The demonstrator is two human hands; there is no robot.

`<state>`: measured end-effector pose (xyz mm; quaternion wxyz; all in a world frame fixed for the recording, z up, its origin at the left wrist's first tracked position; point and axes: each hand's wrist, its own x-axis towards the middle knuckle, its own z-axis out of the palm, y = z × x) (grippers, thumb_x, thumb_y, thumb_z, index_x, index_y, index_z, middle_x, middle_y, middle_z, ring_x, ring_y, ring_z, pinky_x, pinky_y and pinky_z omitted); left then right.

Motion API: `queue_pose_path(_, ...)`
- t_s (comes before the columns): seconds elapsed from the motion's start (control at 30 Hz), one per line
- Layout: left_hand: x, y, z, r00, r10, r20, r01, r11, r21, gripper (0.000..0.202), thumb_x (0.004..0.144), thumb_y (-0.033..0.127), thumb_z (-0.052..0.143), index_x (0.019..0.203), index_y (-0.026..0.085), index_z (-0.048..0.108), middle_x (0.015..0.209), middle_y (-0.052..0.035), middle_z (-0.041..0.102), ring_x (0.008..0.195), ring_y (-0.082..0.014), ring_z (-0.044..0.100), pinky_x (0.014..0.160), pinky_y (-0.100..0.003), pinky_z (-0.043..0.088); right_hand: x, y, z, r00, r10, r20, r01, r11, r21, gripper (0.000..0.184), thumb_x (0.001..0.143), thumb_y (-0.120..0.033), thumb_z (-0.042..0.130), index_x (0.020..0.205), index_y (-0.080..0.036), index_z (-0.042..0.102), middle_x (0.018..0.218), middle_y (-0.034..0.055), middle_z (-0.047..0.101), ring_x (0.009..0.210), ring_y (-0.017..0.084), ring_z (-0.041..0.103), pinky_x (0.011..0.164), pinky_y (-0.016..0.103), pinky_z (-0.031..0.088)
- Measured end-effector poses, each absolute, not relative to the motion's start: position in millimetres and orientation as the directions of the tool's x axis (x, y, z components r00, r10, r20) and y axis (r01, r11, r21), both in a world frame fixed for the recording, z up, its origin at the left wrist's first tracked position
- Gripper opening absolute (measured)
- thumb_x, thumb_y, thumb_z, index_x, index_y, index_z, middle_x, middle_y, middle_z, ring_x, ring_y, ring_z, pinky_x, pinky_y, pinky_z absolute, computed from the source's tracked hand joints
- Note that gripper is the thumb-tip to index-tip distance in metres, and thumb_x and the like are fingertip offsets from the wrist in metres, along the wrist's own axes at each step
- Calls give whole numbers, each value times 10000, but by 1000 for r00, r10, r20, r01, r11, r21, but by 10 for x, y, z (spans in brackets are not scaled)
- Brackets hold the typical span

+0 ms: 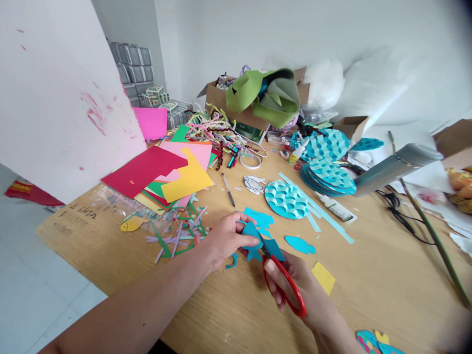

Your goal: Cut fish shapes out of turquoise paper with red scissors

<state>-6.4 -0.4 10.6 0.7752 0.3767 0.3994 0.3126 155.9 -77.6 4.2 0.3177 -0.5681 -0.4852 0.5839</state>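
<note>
My left hand [227,238] pinches a piece of blue paper [257,239] just above the wooden table [379,285]. My right hand [297,286] grips red-handled scissors [286,286], whose blades reach into that blue paper. A cut blue fish shape [299,244] lies on the table just right of the paper, and more blue scraps [259,217] lie behind it. A small yellow paper square [323,277] rests beside my right hand.
Stacked coloured paper sheets [166,171], paper strips [178,233], a yellow paper fish [132,223], a pen [228,189], round blue wave-pattern discs [286,199], a glue tube [335,206], a grey flask [394,167], cardboard boxes with green felt [262,96], and a large white board [51,95] at left.
</note>
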Motion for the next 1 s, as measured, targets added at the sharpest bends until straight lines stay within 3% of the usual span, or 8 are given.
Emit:
queue_pose_path(0.27,-60,20,89,463,808,-364,-207,498,842,452,567,153,756,960,149,534,718,-11,659,628,-139,618,645,-282,478,1549,-775,72,-143,911,-387,169,-363,-916,449,738,-587,698,715,-197,476,457,-69,497,329,74,454,338,176,387)
queue_pose_path(0.7,-69,30,80,462,807,-368,-188,495,849,459,563,132,762,966,143,542,704,-4,657,602,-131,608,615,-266,468,1569,-772,35,-168,916,-363,186,-333,-925,482,786,-655,606,745,-190,488,454,-64,493,332,77,469,338,171,392)
queue_pose_path(1.0,-62,21,80,459,804,-380,-196,508,839,409,597,85,719,963,137,542,692,-1,663,603,-127,614,616,-262,477,1548,-768,67,-122,909,-399,146,-381,-913,468,694,-575,745,723,-192,478,457,-78,501,313,65,463,306,157,394)
